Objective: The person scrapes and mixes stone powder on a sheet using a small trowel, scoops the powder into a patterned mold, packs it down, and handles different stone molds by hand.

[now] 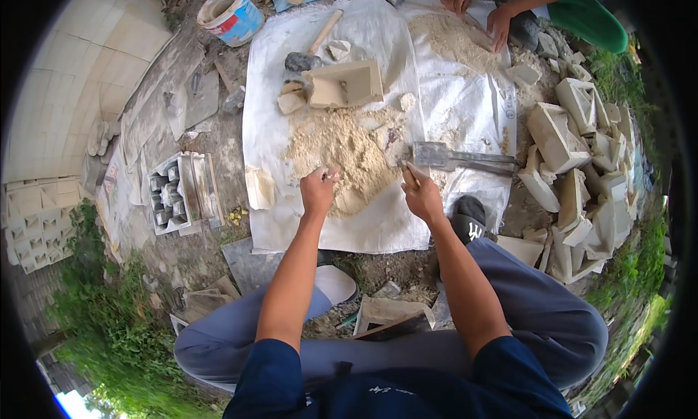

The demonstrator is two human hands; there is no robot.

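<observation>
My left hand (pixel 318 191) is closed at the left edge of a heap of crumbled, pale tan material (pixel 345 153). Its fingers are pinched together, and what they hold, if anything, is too small to name. Across the heap, my right hand (pixel 422 193) is also closed, with a small tan piece showing at its fingertips; its kind is unclear. Just beyond that hand lies a grey metal tool (pixel 436 156) with a square head and long bars. A hollow tan block (pixel 345 84) stands behind the heap, beside a hammer (pixel 302 61) with a wooden handle.
White sacking (pixel 283 233) lies under the heap. Another person's hands (pixel 499 26) work over more crumbs (pixel 458 41) at the upper right. Broken hollow blocks (pixel 560 139) are piled right. A bucket (pixel 231 17) stands upper left; a metal mould-like box (pixel 169 193) sits left.
</observation>
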